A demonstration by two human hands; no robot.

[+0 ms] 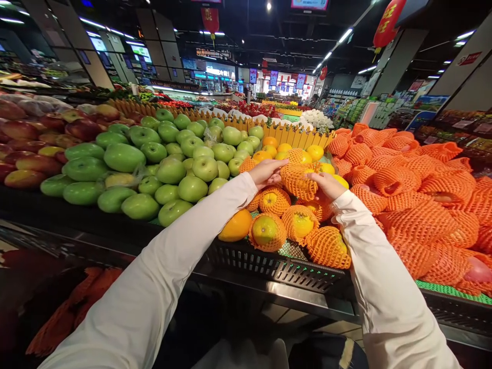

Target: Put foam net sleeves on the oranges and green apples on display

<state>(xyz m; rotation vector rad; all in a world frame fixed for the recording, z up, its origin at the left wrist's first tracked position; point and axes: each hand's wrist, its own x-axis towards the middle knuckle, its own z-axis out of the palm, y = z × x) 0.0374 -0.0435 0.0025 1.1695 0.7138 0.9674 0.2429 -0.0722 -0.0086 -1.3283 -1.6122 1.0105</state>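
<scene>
My left hand and my right hand both grip one orange foam net sleeve, held just above a pile of oranges. The left hand pinches its left end, the right hand its right end. Whether a fruit sits inside the net I cannot tell. Several oranges below wear the same net; a bare orange lies at the front left of the pile. Both arms are in white sleeves.
Green apples fill the display to the left, red-yellow apples beyond them. Netted fruit is heaped at the right. A black plastic rim edges the stand. A yellow picket divider stands behind. More nets lie low at the left.
</scene>
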